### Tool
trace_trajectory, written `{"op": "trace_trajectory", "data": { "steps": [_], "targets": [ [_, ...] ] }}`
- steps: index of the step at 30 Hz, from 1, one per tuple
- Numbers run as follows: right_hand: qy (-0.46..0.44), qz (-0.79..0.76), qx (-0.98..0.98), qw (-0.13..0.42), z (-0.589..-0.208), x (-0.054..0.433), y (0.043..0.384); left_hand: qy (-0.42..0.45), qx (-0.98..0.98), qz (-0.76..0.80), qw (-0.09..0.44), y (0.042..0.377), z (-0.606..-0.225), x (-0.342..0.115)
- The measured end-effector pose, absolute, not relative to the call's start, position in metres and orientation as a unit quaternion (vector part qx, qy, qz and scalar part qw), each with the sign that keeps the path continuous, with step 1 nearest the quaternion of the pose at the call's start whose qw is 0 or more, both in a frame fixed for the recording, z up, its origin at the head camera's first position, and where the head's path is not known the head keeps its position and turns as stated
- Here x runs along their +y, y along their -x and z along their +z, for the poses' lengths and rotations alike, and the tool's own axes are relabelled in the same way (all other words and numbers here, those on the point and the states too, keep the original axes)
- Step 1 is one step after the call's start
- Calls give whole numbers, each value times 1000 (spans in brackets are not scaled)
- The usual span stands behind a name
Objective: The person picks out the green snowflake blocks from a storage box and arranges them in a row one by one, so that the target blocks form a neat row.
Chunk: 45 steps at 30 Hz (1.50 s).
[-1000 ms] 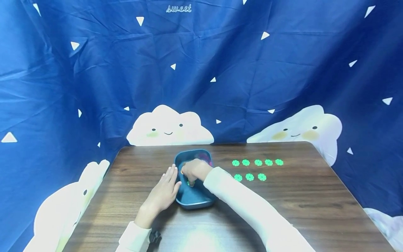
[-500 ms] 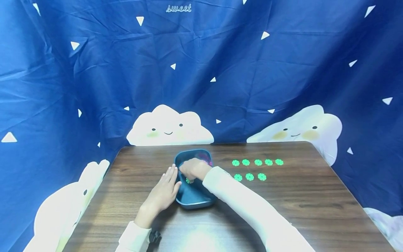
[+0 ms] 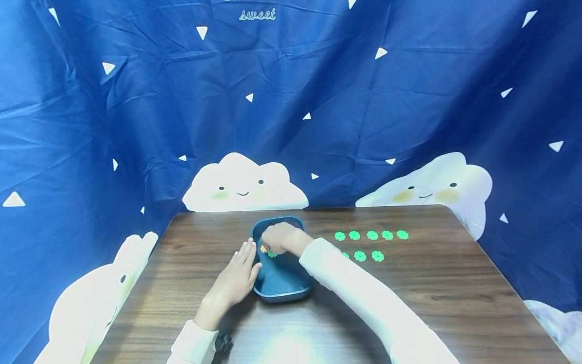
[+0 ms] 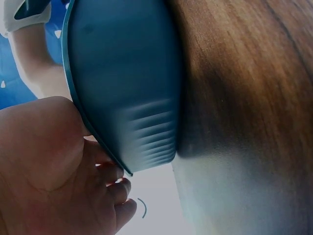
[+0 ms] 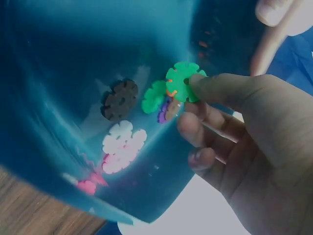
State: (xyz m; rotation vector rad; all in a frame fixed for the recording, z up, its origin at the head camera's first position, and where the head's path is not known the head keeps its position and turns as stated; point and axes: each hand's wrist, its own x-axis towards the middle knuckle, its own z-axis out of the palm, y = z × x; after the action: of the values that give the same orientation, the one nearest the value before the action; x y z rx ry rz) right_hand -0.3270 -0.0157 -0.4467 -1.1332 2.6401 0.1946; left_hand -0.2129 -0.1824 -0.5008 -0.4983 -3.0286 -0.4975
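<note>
A dark teal plastic bin stands on the table. My left hand rests along its left rim with the fingers straight; the left wrist view shows the palm against the rim. My right hand reaches down into the far half. In the right wrist view its thumb and fingers pinch a green notched, flower-shaped disc. Close behind lie another green disc, a purple disc and a bit of orange. Farther over are a brown disc, a white disc and a pink disc.
Right of the bin, several green discs lie in a back row, with a shorter front row of green discs partly behind the right sleeve. The wooden table ends at a blue curtain.
My right hand has shifted a little toward the bin's far end, with its fingers working among the discs. The sleeve now covers part of the front row. My left hand stays put.
</note>
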Motion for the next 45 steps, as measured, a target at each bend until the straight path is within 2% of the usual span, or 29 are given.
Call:
{"op": "trace_trajectory", "data": {
  "steps": [4,13,23,45],
  "targets": [
    [391,37,910,134,-441,-6,329,155,-975,-160,11,213,-502,-182],
    [385,-4,918,93,-427,28,333,155,-974,-164,14,215,-503,-182],
    [367,-62,926,61,-408,87,326,155,-973,-168,14,214,-502,-182],
    [280,-134,950,5,-404,218,305,155,-972,-173,17,212,-501,-181]
  ]
}}
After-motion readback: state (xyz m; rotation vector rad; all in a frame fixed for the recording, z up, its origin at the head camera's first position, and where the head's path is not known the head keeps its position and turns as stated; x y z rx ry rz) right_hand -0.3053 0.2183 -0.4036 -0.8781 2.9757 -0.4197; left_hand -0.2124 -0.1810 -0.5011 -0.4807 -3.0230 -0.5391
